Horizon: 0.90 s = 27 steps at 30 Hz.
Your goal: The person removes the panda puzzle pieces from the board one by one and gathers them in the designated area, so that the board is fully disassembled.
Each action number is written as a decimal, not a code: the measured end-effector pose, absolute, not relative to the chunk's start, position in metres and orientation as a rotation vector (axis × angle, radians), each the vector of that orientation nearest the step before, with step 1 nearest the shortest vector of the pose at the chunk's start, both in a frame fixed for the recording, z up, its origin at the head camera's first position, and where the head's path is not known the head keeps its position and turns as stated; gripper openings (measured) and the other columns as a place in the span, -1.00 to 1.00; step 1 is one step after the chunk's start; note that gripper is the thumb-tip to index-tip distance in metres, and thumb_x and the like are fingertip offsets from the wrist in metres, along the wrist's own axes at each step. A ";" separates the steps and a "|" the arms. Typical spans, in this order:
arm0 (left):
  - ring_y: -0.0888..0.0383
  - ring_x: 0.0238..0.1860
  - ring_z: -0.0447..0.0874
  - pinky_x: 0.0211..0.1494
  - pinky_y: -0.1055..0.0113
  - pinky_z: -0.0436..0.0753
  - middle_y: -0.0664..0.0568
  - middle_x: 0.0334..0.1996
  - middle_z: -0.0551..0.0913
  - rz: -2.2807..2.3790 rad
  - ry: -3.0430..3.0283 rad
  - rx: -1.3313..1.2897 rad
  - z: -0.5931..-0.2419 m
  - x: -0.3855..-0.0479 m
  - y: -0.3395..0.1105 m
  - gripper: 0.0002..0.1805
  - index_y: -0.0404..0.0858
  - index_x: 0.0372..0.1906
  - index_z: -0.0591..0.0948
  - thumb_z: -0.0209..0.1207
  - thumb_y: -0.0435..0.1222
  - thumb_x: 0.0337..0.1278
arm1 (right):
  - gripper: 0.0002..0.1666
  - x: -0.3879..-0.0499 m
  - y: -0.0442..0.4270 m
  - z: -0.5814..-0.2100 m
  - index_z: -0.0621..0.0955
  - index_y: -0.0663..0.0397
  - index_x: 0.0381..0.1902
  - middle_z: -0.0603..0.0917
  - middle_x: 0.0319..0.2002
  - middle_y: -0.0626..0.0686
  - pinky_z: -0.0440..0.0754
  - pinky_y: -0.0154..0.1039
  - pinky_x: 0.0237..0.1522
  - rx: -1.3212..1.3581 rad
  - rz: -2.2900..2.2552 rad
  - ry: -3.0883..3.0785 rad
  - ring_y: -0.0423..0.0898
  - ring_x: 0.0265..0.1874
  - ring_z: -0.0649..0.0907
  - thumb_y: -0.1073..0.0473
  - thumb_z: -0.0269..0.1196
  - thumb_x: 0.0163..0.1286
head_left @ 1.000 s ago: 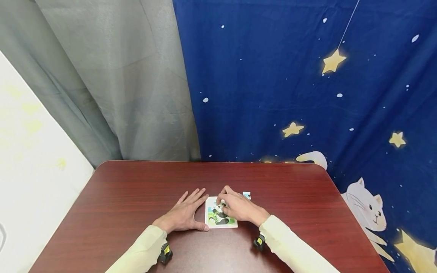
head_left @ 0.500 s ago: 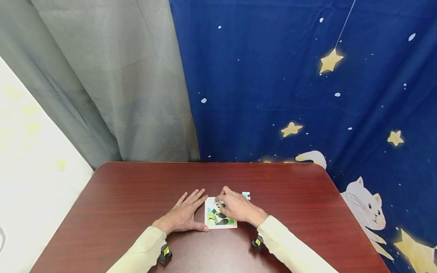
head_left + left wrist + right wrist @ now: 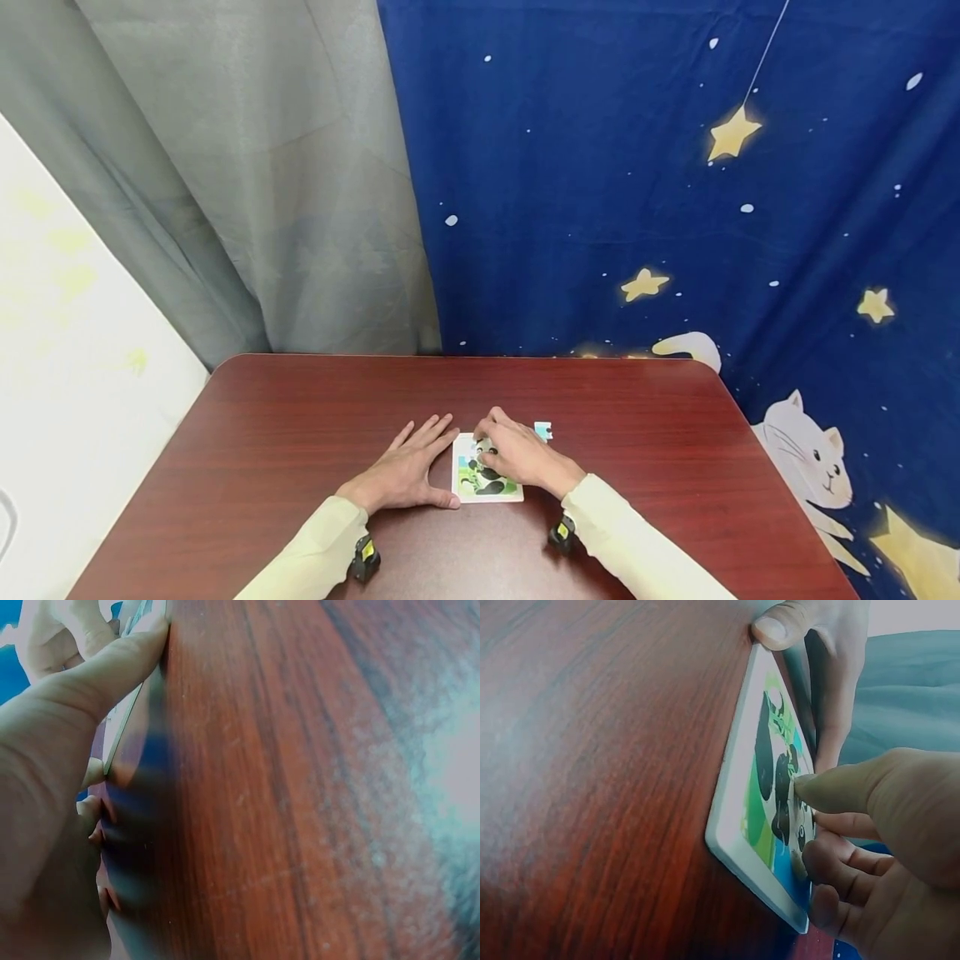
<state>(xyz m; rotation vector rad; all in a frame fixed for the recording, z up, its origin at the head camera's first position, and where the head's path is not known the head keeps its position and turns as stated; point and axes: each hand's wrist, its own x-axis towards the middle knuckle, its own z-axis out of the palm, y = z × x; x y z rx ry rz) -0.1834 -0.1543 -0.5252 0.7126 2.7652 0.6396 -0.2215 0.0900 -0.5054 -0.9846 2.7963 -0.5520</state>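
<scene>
A small square panda jigsaw puzzle in a white frame (image 3: 491, 500) lies flat on the table between both hands. My left hand (image 3: 405, 475) rests palm down at its left side, fingers spread and straight, with thumb and index finger touching the frame's edge. My right hand (image 3: 525, 454) reaches over the upper right of the picture. Between its thumb and fingers it pinches a puzzle piece (image 3: 804, 819) bearing part of the panda's face, down at the board. Those fingers hide much of the piece. Just beyond the right hand lies a loose light-blue puzzle piece (image 3: 543, 430).
The dark red wooden table (image 3: 300, 417) extends around the puzzle, its rounded far edge against a grey curtain (image 3: 330, 208) and a blue star-patterned curtain (image 3: 540, 208). A white surface (image 3: 75, 375) stands to the left. Each wrist wears a small black camera.
The right hand has shifted very slightly to the left over the board, its fingers still pinching the piece. The left hand and loose piece stay in place.
</scene>
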 end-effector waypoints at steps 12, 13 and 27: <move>-0.18 0.78 -0.04 0.76 -0.33 -0.02 -0.13 0.76 0.05 0.618 2.767 0.705 -0.523 -0.182 -0.152 0.27 -0.17 0.69 0.26 0.46 0.38 -0.04 | -0.68 -0.227 0.093 -0.510 0.66 0.01 0.10 0.63 0.01 -0.03 0.71 -0.22 -0.05 -1.008 -0.605 2.797 -0.17 -0.13 0.68 0.20 0.39 0.42; -0.18 0.78 -0.04 0.75 -0.33 -0.01 -0.14 0.76 0.05 0.617 2.767 0.706 -0.523 -0.182 -0.152 0.28 -0.18 0.69 0.26 0.46 0.39 -0.04 | -0.68 -0.227 0.093 -0.510 0.67 0.02 0.11 0.63 0.01 -0.02 0.72 -0.22 -0.04 -1.018 -0.606 2.801 -0.17 -0.11 0.68 0.22 0.38 0.42; -0.17 0.78 -0.05 0.76 -0.32 -0.03 -0.12 0.76 0.03 0.615 2.762 0.704 -0.525 -0.184 -0.152 0.28 -0.15 0.70 0.24 0.45 0.39 -0.04 | -0.84 -0.229 0.101 -0.508 0.71 -0.04 -0.08 0.61 -0.19 -0.09 0.57 -0.30 -0.21 -1.004 -0.624 2.801 -0.24 -0.32 0.54 0.16 0.40 0.40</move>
